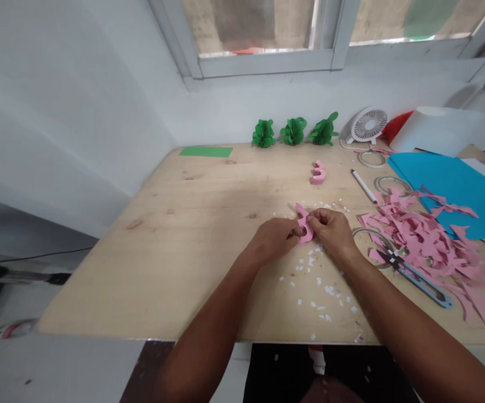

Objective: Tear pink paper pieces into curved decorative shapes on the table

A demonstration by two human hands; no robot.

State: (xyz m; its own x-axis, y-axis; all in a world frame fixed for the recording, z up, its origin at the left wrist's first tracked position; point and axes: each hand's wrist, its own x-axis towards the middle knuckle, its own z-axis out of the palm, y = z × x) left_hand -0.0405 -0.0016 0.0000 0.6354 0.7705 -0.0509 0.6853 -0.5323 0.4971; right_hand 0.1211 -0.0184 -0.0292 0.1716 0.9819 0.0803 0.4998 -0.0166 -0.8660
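A curved pink paper cutout [307, 233], shaped somewhat like a 3, is held between my two hands just above the table. My left hand [276, 238] pinches its left side with thumb and fingers. On the upper right edge, the fingertips of my right hand [328, 225] are closed. Behind my hands lies a similar stack of pink curved pieces [318, 173]. Small white paper bits [329, 290] are scattered around and in front of my hands. Whether the held cutout has several layers is hard to make out.
Pink paper scraps [431, 240] heap at the right, beside scissors [420, 280] and tape rolls [389, 184]. A white pen [363, 186], blue sheets [469, 190] and a small fan [368, 125] are farther back. Green paper shapes [293, 131] stand along the wall, near a green strip [206, 151].
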